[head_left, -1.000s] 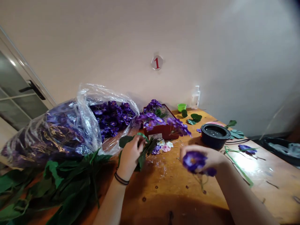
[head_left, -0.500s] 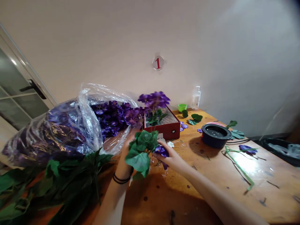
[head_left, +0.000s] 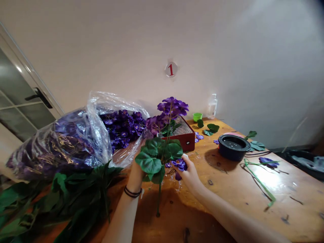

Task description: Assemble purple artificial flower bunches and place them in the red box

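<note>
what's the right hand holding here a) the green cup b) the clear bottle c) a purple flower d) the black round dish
C: the right hand is closed around a purple artificial bloom beside the leafy stem, well apart from the black round dish.

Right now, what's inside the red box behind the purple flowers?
Green leaves and a patterned liner show inside the red box; the artificial flower stem covers the rest.
</note>
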{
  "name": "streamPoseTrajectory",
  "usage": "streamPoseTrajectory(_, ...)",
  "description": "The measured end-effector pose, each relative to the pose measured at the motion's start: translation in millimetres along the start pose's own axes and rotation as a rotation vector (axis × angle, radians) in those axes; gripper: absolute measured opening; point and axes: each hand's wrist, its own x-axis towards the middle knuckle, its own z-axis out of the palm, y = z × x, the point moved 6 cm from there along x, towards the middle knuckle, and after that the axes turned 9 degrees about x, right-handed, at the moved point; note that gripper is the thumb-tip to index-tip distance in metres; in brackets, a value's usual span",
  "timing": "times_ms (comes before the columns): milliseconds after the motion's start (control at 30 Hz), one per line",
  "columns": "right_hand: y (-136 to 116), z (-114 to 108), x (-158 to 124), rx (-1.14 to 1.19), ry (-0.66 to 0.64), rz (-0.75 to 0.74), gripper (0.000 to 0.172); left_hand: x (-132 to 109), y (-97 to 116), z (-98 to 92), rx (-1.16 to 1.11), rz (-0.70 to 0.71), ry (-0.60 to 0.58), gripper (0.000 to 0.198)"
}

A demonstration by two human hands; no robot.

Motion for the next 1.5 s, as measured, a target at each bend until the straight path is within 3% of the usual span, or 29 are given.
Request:
streamPoseTrajectory(100, -2.9, -6.4, -0.7, -0.008, 0.027, -0.027, 0.02, 4.7, 18.4, -10.5, 0.016, 0.05, 0.019, 0.025)
streamPoseTrajectory(167, -2.5, -8.7, -1.6, -0.032, 0.034, -0.041, 0.021, -2.1, 39.3, -25.1, 0.111, 0.176, 0.181, 0.024)
streamPoseTrajectory(233, -1.6, -8.0, -3.1, -0.076, 0.022, -0.075, 0.024, -17.1, 65.5, -31.8, 0.289, 0.398, 0.327, 0.02)
streamPoseTrajectory(300, -2.2, -5.5, -4.7, -0.162, -0.002, -0.146, 0.024, -32.7, 86.1, -23.8, 0.493, 0.613, 0.358, 0.016)
streamPoseTrajectory(367, -4.4, -2.2, -6.0, -0.275, -0.037, -0.243, 0.023, -42.0, 94.3, -9.3, 0.661, 0.721, 0.325, 0.015)
streamPoseTrajectory(467, -5.3, 3.0, -7.7, -0.42, -0.122, -0.359, 0.032, -40.2, 86.0, 12.6, 0.766, 0.665, 0.163, 0.015)
streamPoseTrajectory(567, 2.8, 8.5, -9.8, -0.56, -0.236, -0.344, 0.036, -29.6, 60.3, 30.0, 0.704, 0.432, -0.121, 0.018)
streamPoseTrajectory(633, 10.4, 12.6, -12.8, -0.67, -0.305, -0.3, 0.029, -23.9, 42.6, 35.3, 0.676, 0.269, -0.236, 0.018)
streamPoseTrajectory(800, 20.1, 25.2, -23.4, -0.954, -0.427, -0.277, 0.012, -15.8, 19.9, 37.5, 0.78, 0.114, -0.252, 0.016)
streamPoseTrajectory(933, 23.7, 29.8, -28.2, -1.088, -0.493, -0.259, 0.015, -17.2, 11.6, 44.3, 0.879, 0.099, -0.319, 0.013)
streamPoseTrajectory(1100, 27.6, 32.3, -29.4, -1.12, -0.55, -0.203, 0.021, -20.8, 7.6, 48.7, 0.959, 0.073, -0.404, 0.012)
streamPoseTrajectory(1233, 20.2, 29.7, -25.4, -1.046, -0.544, -0.117, 0.019, -23.9, 13.6, 50.8, 1.062, 0.147, -0.376, 0.014)
streamPoseTrajectory(1367, -10.8, 2.8, -27.9, -0.697, -0.525, -0.048, 0.041, -27.8, 21.6, 53.0, 1.1, 0.251, -0.305, 0.018)
streamPoseTrajectory(1500, -48.4, -73.7, -23.3, -0.521, -0.292, 0.152, 0.033, -30.0, 25.6, 54.3, 1.128, 0.333, -0.231, 0.021)
